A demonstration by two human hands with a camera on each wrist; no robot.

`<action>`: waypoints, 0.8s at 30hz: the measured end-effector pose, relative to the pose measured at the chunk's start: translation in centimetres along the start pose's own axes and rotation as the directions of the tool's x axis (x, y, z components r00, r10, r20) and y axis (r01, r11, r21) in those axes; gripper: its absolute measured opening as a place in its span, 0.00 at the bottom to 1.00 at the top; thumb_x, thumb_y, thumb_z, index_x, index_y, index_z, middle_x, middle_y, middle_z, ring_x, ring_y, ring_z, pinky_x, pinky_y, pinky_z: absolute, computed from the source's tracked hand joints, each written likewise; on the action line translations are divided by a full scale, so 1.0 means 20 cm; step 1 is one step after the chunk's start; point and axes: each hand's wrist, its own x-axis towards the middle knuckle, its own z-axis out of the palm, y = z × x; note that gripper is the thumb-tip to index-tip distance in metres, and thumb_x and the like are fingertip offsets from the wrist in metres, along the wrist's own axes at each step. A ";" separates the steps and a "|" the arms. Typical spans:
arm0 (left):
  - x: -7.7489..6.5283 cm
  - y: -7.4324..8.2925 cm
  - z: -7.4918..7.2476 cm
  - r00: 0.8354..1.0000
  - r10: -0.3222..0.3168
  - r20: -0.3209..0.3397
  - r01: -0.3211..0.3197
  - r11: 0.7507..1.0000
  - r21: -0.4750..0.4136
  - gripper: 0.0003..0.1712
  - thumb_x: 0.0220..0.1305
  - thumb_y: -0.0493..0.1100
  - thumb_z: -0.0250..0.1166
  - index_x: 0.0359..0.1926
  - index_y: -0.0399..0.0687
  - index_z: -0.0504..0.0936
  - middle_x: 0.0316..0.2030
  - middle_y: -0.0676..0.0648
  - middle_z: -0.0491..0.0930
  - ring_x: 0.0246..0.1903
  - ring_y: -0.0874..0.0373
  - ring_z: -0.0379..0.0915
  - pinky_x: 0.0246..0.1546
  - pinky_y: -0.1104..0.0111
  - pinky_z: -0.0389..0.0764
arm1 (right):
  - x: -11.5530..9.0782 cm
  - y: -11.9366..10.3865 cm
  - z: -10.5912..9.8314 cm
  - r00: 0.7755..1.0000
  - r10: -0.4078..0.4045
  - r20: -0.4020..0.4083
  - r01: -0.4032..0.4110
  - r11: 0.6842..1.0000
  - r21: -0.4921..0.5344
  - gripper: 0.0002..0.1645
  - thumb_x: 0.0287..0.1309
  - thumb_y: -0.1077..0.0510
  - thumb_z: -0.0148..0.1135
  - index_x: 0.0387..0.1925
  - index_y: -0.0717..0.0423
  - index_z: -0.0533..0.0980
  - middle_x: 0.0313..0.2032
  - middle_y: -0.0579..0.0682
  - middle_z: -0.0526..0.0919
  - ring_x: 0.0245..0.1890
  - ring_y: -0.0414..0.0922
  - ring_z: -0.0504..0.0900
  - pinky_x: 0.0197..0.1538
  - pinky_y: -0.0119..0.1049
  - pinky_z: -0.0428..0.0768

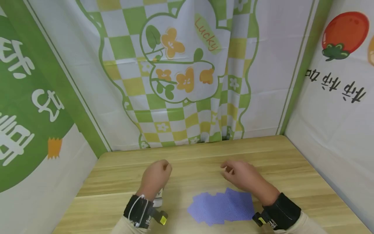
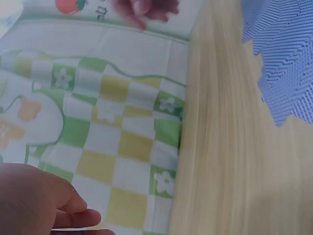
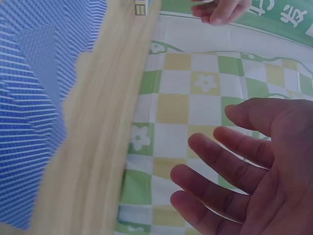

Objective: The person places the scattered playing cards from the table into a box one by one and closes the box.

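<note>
A spread of overlapping blue-and-white patterned cards (image 1: pixel 220 206) lies face down at the table's near side. My right hand (image 1: pixel 241 174) hovers past their upper right corner, its fingers loosely bent and apart, with nothing in them. In the right wrist view the fingers of this hand (image 3: pixel 234 166) are spread over the table's far side. To the left of the cards is my left hand (image 1: pixel 155 177), fingers loosely curled and holding nothing. Partly hidden beneath the left wrist stands a small white box (image 1: pixel 158 199) with dark marking.
The light wooden table (image 1: pixel 193 162) ends at a hanging cloth (image 1: pixel 181 123) with green and yellow checks. Printed white and green sheets (image 1: pixel 330 110) wall in both sides. Each wrist carries a black strap with a small camera.
</note>
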 end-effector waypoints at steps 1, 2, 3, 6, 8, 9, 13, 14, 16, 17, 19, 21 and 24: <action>-0.01 -0.02 0.00 1.000 -0.017 0.002 0.017 1.000 -0.009 0.16 0.72 0.45 0.55 0.46 0.41 0.86 0.28 0.49 0.81 0.23 0.58 0.73 0.31 0.61 0.78 | -0.02 0.01 0.01 1.000 -0.001 0.006 0.001 1.000 0.000 0.12 0.65 0.53 0.66 0.48 0.50 0.83 0.37 0.43 0.86 0.36 0.39 0.83 0.35 0.36 0.80; -0.03 -0.04 0.00 1.000 -0.029 -0.005 0.029 1.000 -0.012 0.16 0.72 0.45 0.55 0.46 0.41 0.86 0.29 0.50 0.81 0.24 0.59 0.72 0.31 0.62 0.78 | -0.04 0.02 0.01 1.000 -0.007 0.008 0.007 1.000 -0.008 0.10 0.65 0.54 0.66 0.46 0.50 0.84 0.35 0.41 0.85 0.35 0.38 0.82 0.34 0.34 0.79; -0.04 -0.07 0.00 0.999 -0.040 -0.009 0.040 0.999 -0.015 0.16 0.72 0.45 0.55 0.46 0.41 0.86 0.29 0.50 0.82 0.24 0.60 0.72 0.31 0.62 0.77 | -0.05 0.04 0.02 1.000 -0.012 0.010 0.012 1.000 -0.017 0.09 0.64 0.54 0.67 0.45 0.49 0.84 0.34 0.40 0.85 0.34 0.37 0.81 0.32 0.33 0.78; -0.07 -0.15 0.02 0.997 -0.078 -0.023 0.078 0.997 0.012 0.16 0.72 0.46 0.56 0.45 0.41 0.86 0.31 0.49 0.83 0.26 0.59 0.72 0.30 0.63 0.77 | -0.10 0.09 0.07 1.000 -0.014 -0.001 0.014 0.999 -0.044 0.05 0.61 0.55 0.69 0.39 0.47 0.85 0.32 0.38 0.84 0.32 0.36 0.81 0.31 0.32 0.77; -0.08 -0.20 0.03 0.994 -0.107 -0.033 0.107 0.994 0.027 0.16 0.72 0.46 0.56 0.45 0.40 0.86 0.32 0.48 0.83 0.26 0.58 0.72 0.28 0.64 0.76 | -0.12 0.12 0.09 1.000 0.013 0.001 -0.013 0.998 -0.065 0.04 0.60 0.54 0.71 0.37 0.45 0.84 0.33 0.38 0.84 0.34 0.37 0.81 0.34 0.35 0.79; -0.09 -0.23 0.04 0.992 -0.121 -0.033 0.121 0.992 0.030 0.16 0.72 0.45 0.56 0.43 0.40 0.86 0.30 0.48 0.82 0.25 0.58 0.71 0.26 0.64 0.74 | -0.14 0.13 0.11 0.999 0.033 0.004 -0.032 0.997 -0.068 0.04 0.59 0.54 0.72 0.36 0.45 0.84 0.34 0.39 0.85 0.36 0.39 0.82 0.36 0.37 0.80; -0.11 -0.32 0.07 0.986 -0.165 -0.034 0.166 0.986 0.028 0.15 0.68 0.44 0.56 0.42 0.38 0.85 0.31 0.44 0.82 0.25 0.54 0.72 0.23 0.63 0.72 | -0.20 0.20 0.14 0.999 0.050 0.003 -0.049 0.992 -0.118 0.09 0.55 0.54 0.75 0.39 0.46 0.84 0.42 0.43 0.85 0.46 0.48 0.83 0.45 0.47 0.82; -0.12 -0.34 0.07 0.984 -0.173 -0.031 0.174 0.984 0.030 0.16 0.67 0.44 0.56 0.44 0.37 0.85 0.33 0.41 0.83 0.27 0.52 0.75 0.24 0.60 0.74 | -0.22 0.22 0.15 0.999 0.037 -0.003 -0.037 0.991 -0.129 0.11 0.54 0.54 0.75 0.40 0.47 0.84 0.43 0.44 0.85 0.47 0.49 0.83 0.47 0.49 0.82; -0.13 -0.37 0.09 0.981 -0.192 -0.012 0.192 0.980 0.044 0.19 0.67 0.44 0.56 0.50 0.35 0.82 0.41 0.35 0.84 0.33 0.44 0.79 0.30 0.53 0.79 | -0.25 0.26 0.16 1.000 0.017 -0.014 -0.019 0.988 -0.153 0.15 0.53 0.53 0.76 0.43 0.48 0.84 0.46 0.45 0.84 0.49 0.52 0.82 0.49 0.51 0.81; -0.14 -0.38 0.10 0.980 -0.200 0.000 0.200 0.978 0.054 0.21 0.68 0.45 0.56 0.53 0.34 0.80 0.46 0.32 0.83 0.38 0.40 0.80 0.35 0.49 0.81 | -0.27 0.27 0.17 1.000 0.016 -0.013 -0.017 0.987 -0.158 0.17 0.53 0.51 0.76 0.45 0.48 0.84 0.47 0.46 0.83 0.50 0.53 0.81 0.50 0.53 0.81; -0.16 -0.39 0.11 0.976 -0.215 0.033 0.213 0.975 0.063 0.25 0.69 0.46 0.57 0.59 0.32 0.76 0.53 0.27 0.79 0.49 0.32 0.79 0.45 0.42 0.80 | -0.30 0.30 0.19 0.999 0.037 0.001 -0.036 0.989 -0.145 0.23 0.53 0.48 0.76 0.50 0.49 0.82 0.51 0.48 0.82 0.53 0.55 0.80 0.52 0.57 0.79; -0.18 -0.40 0.13 0.972 -0.225 0.062 0.221 0.973 0.063 0.27 0.69 0.46 0.57 0.62 0.31 0.74 0.56 0.25 0.76 0.53 0.28 0.75 0.50 0.39 0.77 | -0.32 0.32 0.20 0.997 0.071 0.031 -0.067 0.990 -0.124 0.30 0.53 0.44 0.76 0.55 0.49 0.80 0.56 0.50 0.81 0.57 0.58 0.78 0.54 0.61 0.77; -0.20 -0.40 0.15 0.972 -0.223 0.078 0.219 0.974 0.057 0.29 0.68 0.45 0.57 0.64 0.31 0.73 0.58 0.25 0.75 0.56 0.28 0.74 0.53 0.38 0.75 | -0.34 0.33 0.22 0.991 0.115 0.074 -0.108 0.990 -0.092 0.39 0.51 0.39 0.75 0.62 0.50 0.76 0.62 0.54 0.78 0.61 0.60 0.74 0.58 0.66 0.71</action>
